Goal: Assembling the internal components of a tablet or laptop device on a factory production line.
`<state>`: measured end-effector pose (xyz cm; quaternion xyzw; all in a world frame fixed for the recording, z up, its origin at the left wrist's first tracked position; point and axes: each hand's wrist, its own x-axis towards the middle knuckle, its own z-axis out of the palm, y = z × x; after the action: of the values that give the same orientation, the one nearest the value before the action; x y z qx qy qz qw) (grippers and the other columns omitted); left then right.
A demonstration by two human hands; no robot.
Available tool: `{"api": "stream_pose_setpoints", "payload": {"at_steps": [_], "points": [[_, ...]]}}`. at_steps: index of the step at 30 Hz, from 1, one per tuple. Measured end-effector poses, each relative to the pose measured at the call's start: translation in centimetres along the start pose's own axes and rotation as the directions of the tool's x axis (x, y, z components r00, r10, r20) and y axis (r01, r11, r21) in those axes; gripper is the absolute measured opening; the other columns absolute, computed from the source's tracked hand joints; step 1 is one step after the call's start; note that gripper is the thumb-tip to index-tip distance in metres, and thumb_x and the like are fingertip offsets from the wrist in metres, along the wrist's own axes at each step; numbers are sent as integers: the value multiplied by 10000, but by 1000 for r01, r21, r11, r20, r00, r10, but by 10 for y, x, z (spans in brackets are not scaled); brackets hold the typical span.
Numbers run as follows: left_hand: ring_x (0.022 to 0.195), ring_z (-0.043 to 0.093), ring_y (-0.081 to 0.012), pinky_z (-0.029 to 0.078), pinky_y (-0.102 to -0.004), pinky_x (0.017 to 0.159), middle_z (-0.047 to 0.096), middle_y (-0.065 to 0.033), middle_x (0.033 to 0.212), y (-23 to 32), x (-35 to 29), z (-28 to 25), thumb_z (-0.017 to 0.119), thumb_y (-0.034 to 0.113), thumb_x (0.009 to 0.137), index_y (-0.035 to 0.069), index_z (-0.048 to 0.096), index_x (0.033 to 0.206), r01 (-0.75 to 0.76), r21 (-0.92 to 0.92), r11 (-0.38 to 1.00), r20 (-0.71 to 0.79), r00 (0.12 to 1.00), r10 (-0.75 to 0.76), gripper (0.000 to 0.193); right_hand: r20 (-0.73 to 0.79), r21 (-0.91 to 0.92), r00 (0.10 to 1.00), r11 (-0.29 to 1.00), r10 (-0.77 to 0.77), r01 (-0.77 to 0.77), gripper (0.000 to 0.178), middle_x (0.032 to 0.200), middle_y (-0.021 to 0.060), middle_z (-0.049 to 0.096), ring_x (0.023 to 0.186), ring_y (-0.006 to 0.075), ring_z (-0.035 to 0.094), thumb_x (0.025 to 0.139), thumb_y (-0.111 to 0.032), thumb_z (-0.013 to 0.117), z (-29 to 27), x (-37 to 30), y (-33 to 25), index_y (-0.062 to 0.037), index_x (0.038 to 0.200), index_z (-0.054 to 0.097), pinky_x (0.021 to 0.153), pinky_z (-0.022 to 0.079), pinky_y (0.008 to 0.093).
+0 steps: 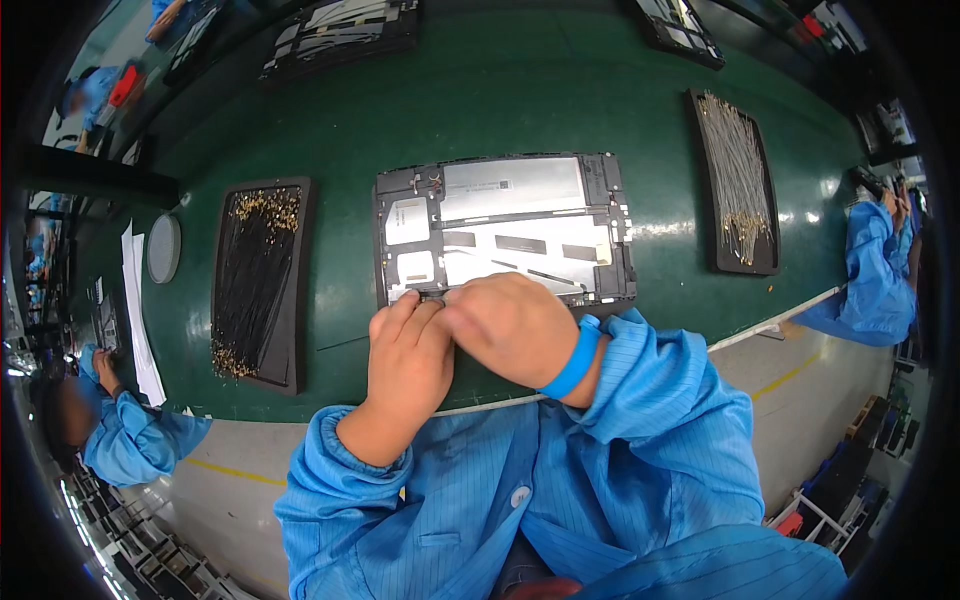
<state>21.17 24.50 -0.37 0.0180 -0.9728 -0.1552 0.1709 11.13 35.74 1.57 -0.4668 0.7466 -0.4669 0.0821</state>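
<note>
Two hands, the left hand point(410, 352) and the right hand point(518, 325), are held close together at the near edge of an opened flat device point(515, 190), which is laid mid-way along the green table point(480, 110). Both are curled narrowly; whether anything is gripped cannot be told. Black cables point(252, 290) are heaped in the left tray point(299, 310), grey cables point(733, 160) in the right tray point(706, 180).

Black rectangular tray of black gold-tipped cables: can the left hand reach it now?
Probably yes: only green tabletop and a thin dark strand lie between tray and left hand, though it's at the flat silver device.
</note>
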Motion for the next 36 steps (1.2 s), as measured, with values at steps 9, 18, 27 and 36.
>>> {"api": "stream_pose_setpoints", "payload": {"at_steps": [9,18,27,36], "points": [[715,545,-192,431,-307,618,557,-63,778,16,-37,-11,545,237,789,32,530,890,749,-611,254,407,573,-711,229,-144,401,907,861,397,-313,255,724,117,560,590,179,544,845,-251,434,2,8,19,-7,905,475,498,436,265],[532,461,-72,361,-190,436,485,-3,685,-4,-19,-8,478,208,820,42,471,919,502,-807,-310,459,205,-864,193,-46,736,778,548,626,-397,384,765,94,541,536,106,513,865,-333,378,2,6,21,-14,1077,359,433,424,209],[564,477,-84,383,-193,463,494,-34,699,30,-41,-24,492,147,795,-39,427,1112,795,-499,-344,820,305,-485,374,-36,758,791,532,611,-377,409,798,110,551,583,114,520,870,-314,378,3,6,18,-3,1131,333,478,433,218],[572,489,-99,389,-195,459,507,-34,706,10,-18,-5,503,170,797,2,510,961,777,-506,-375,850,375,-370,235,488,131,697,745,526,-654,368,861,145,575,694,221,562,766,-232,461,-19,36,21,-36,1075,496,662,445,290]]}}
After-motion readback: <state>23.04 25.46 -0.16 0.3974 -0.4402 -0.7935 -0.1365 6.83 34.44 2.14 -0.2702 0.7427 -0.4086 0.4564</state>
